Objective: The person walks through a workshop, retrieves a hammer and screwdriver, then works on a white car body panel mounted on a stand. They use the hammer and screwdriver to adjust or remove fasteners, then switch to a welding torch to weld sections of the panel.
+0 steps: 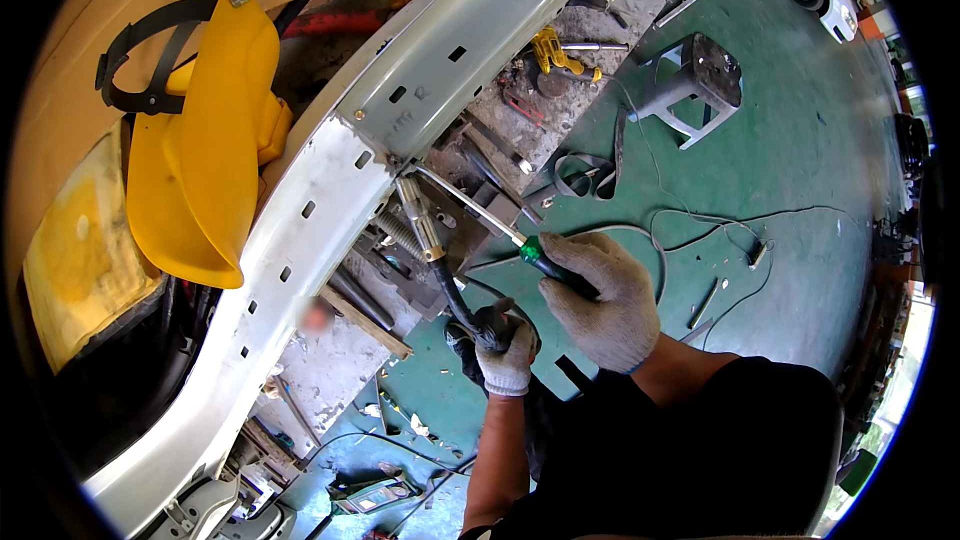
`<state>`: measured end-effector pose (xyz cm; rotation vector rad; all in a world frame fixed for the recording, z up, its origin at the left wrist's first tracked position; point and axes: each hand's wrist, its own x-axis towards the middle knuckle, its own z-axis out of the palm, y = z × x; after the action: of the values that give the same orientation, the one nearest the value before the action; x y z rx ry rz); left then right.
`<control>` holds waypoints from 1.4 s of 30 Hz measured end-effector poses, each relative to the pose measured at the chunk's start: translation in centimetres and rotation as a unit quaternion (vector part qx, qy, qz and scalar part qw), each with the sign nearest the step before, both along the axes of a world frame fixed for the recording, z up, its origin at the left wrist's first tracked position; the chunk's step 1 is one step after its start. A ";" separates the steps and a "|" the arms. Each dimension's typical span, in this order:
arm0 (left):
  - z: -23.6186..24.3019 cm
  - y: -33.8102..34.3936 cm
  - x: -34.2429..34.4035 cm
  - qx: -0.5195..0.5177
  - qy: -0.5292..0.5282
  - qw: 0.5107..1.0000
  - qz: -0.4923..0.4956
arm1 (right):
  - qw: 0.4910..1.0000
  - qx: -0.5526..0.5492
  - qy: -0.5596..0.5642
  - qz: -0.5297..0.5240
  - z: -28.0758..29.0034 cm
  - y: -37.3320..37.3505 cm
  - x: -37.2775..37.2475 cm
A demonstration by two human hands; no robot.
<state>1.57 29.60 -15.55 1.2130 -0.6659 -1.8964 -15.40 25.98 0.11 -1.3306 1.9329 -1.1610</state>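
A long silver metal car body panel (300,210) with a row of slots runs diagonally across the view. My left hand (505,360), in a light knit glove, is closed around the black handle of a welding torch (425,230). The torch's metal nozzle points up to the panel's lower edge, beside a dark spot at a seam. In my gloved right hand (605,295) is a screwdriver (480,210) with a green and black handle. Its shaft reaches toward that same spot, close to the nozzle; whether the tip touches the metal cannot be made out.
A yellow welding mask (200,150) with a black headband lies left of the panel. Under and beyond the panel, a littered bench (560,120) holds a yellow power tool (550,50) and metal bars. A stool (700,80) stands on the green floor, where cables (720,220) trail.
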 end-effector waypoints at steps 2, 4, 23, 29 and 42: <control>0.0 0.1 -0.1 0.004 0.008 1.000 0.002 | 1.000 -0.003 0.007 0.000 0.0 0.0 0.1; -0.5 0.4 0.2 0.012 0.021 1.000 -0.012 | 1.000 -0.006 0.022 0.001 0.1 0.1 0.1; 0.4 -0.1 0.0 0.022 0.048 0.999 0.000 | 1.000 0.021 0.017 -0.005 0.8 -0.2 0.1; -1.0 0.4 0.6 0.031 0.060 0.998 -0.009 | 1.000 0.026 0.007 -0.003 0.7 -0.1 0.0; 0.5 0.1 0.5 0.034 0.028 0.999 -0.020 | 0.999 0.021 -0.007 -0.025 1.3 -0.3 0.6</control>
<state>2.10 29.73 -15.06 1.1920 -0.6032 -1.9936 -14.83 25.69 1.38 -1.2564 1.9809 -1.1432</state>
